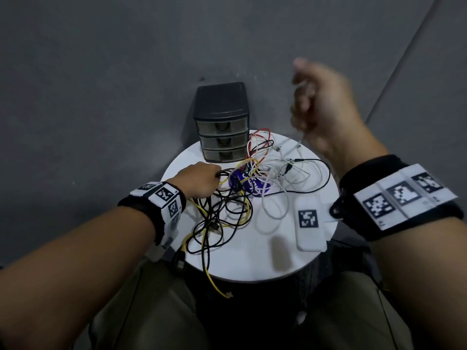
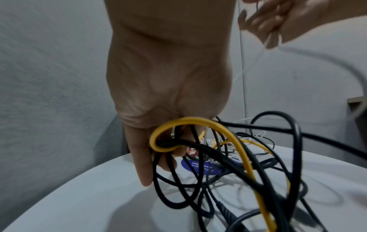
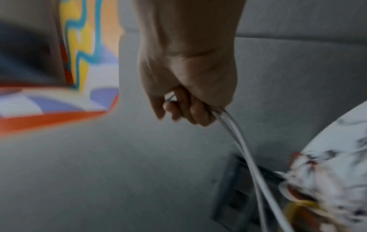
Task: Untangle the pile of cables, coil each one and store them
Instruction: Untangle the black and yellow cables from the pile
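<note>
Left grip [image 1: 199, 179] fingers curled into the cable pile [image 1: 242, 188], clamped on black cable [image 2: 178, 172] and yellow cable [image 2: 198, 124] loops, low on the round white worktop [image 1: 247, 263]. Just beyond it, dark three-drawer organizer [image 1: 222, 122] at the worktop's far edge, all drawers closed. Pile sprawls right of the left grip: black, yellow, red, white strands over a blue round label [image 1: 255, 186]. White tagged box [image 1: 309, 223] near the worktop's right edge. Right grip [image 1: 321, 107] raised well above the pile, blurred, fingers closed on white cable [image 3: 240, 141], two strands trailing down to the pile.
</note>
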Tool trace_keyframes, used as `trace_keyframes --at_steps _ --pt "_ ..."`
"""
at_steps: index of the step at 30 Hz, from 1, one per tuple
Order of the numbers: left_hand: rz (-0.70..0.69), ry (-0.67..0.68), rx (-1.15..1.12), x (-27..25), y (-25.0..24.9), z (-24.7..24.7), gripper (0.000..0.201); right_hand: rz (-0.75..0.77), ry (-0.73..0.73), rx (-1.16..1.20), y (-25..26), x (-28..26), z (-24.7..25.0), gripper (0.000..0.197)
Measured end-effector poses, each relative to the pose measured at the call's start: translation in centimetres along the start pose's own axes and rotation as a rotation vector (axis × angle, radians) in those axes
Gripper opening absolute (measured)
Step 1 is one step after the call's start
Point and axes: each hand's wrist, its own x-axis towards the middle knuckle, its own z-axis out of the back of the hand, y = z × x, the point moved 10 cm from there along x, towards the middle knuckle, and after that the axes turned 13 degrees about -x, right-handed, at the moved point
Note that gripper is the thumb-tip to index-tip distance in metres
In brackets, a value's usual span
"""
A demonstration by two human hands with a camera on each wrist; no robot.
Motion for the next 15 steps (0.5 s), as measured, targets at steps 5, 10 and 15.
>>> trace_keyframes --at_steps 5,10,15 --pt "0.038 0.034 -0.046 -0.7 -0.5 0.0 0.027 -0.066 0.36 -0.747 -8.0 -1.8 -3.7 0.027" --pt "-0.011 0.031 -0.037 -0.9 -1.1 0.1 0.03 0.012 0.617 -1.347 -13.8 -4.1 -7.4 0.028" --pt "-0.002 0.023 0.0 -0.8 -0.6 0.1 0.028 0.125 0.677 -1.313 -16.1 -5.4 -9.3 0.017"
